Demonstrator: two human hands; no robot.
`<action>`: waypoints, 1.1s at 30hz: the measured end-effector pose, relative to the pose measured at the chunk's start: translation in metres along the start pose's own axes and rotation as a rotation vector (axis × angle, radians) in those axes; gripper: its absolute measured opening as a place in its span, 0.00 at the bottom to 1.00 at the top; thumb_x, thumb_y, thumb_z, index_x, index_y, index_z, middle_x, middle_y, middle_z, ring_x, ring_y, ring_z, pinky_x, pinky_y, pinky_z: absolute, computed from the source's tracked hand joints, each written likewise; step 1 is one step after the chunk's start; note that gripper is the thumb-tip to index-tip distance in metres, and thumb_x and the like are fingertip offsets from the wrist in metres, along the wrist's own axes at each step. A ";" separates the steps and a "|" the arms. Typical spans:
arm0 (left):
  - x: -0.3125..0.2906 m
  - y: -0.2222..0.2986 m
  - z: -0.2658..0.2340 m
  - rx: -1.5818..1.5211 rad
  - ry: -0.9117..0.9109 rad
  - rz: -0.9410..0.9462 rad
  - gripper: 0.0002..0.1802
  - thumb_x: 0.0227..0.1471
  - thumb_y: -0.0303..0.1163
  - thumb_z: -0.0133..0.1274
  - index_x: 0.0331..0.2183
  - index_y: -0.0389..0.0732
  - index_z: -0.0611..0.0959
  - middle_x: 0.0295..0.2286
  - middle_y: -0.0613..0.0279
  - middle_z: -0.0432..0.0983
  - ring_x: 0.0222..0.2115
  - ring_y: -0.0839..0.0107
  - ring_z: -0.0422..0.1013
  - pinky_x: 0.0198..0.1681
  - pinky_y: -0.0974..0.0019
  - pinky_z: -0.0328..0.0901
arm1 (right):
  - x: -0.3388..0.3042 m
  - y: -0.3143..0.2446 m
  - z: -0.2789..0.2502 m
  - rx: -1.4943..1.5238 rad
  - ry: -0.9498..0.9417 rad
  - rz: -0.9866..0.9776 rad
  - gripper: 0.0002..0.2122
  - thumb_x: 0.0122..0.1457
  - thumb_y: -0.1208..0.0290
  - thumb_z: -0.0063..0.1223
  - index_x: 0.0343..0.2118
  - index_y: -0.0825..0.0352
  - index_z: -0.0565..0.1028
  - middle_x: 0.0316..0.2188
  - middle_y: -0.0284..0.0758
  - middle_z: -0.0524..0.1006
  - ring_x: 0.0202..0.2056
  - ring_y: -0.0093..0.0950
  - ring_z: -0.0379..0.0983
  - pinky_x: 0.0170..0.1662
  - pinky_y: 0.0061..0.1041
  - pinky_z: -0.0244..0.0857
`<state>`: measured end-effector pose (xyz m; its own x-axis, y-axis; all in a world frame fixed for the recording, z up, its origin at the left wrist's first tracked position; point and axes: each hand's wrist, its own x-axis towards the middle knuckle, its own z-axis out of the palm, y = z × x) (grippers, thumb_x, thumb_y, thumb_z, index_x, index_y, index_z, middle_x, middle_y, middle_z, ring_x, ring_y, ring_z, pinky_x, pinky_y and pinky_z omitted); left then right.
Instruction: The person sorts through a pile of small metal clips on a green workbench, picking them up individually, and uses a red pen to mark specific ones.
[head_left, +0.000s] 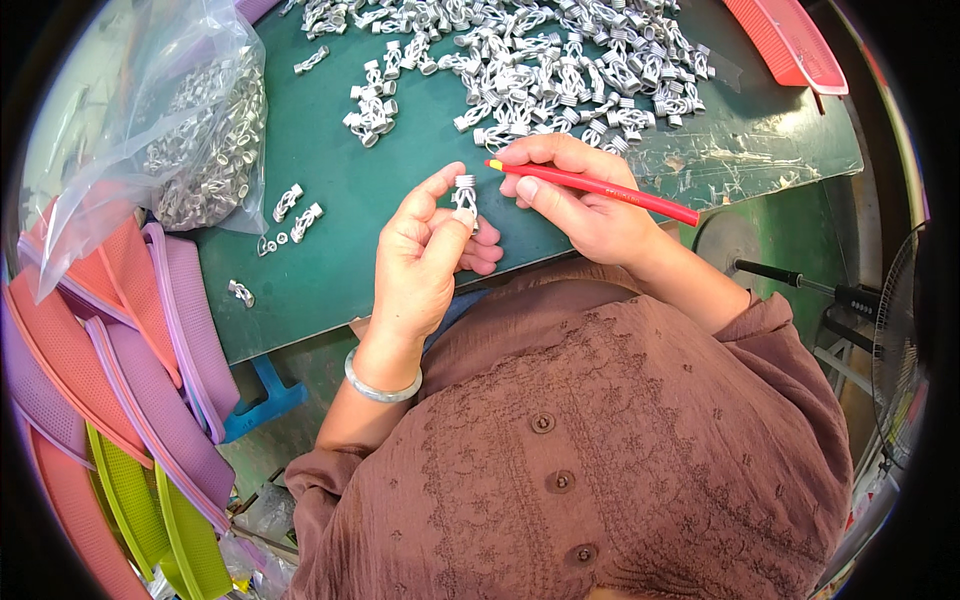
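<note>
My left hand (430, 240) pinches a small silvery piece (464, 192) with a ribbed, screw-like collar and open twisted strands below it. The collar points up, and the thumb covers part of the lower end. To its right, my right hand (585, 195) grips a slim red pencil (620, 189) between thumb and fingers. The pencil's yellow tip points left toward the silvery piece, a small gap apart from it. Both hands are above the near edge of the green table (330, 290).
Beyond my hands spreads a large heap of similar silvery pieces (560, 70). A clear plastic bag (205, 150) of them stands at left, near a few loose pieces (287, 202). Coloured plastic baskets (160, 330) crowd the lower left. A red basket (790, 45) sits far right; a fan (900, 340) stands beside me.
</note>
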<state>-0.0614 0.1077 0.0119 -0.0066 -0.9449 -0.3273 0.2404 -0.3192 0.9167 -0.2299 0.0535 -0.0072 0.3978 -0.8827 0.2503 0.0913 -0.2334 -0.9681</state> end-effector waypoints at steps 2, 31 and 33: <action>0.000 0.000 0.000 0.002 0.001 0.003 0.22 0.51 0.24 0.41 0.49 0.31 0.63 0.23 0.57 0.73 0.21 0.72 0.71 0.23 0.73 0.67 | 0.000 0.002 -0.002 -0.052 -0.043 -0.034 0.09 0.53 0.78 0.46 0.38 0.70 0.71 0.35 0.34 0.73 0.34 0.20 0.70 0.36 0.18 0.65; -0.001 0.001 -0.006 -0.064 -0.057 -0.013 0.26 0.50 0.25 0.40 0.51 0.27 0.57 0.20 0.57 0.73 0.17 0.73 0.70 0.20 0.74 0.66 | 0.000 0.002 0.002 0.033 -0.027 -0.008 0.10 0.52 0.78 0.48 0.38 0.69 0.72 0.34 0.36 0.74 0.34 0.22 0.71 0.38 0.19 0.64; -0.002 0.003 -0.006 -0.061 -0.061 -0.021 0.26 0.49 0.25 0.40 0.51 0.27 0.58 0.19 0.58 0.73 0.16 0.74 0.69 0.19 0.75 0.65 | 0.000 0.003 0.003 0.015 -0.025 -0.015 0.10 0.52 0.78 0.48 0.38 0.69 0.72 0.34 0.36 0.74 0.34 0.22 0.71 0.38 0.19 0.64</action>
<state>-0.0553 0.1090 0.0136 -0.0712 -0.9414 -0.3298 0.2987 -0.3356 0.8934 -0.2272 0.0536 -0.0105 0.4186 -0.8688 0.2644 0.1113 -0.2398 -0.9644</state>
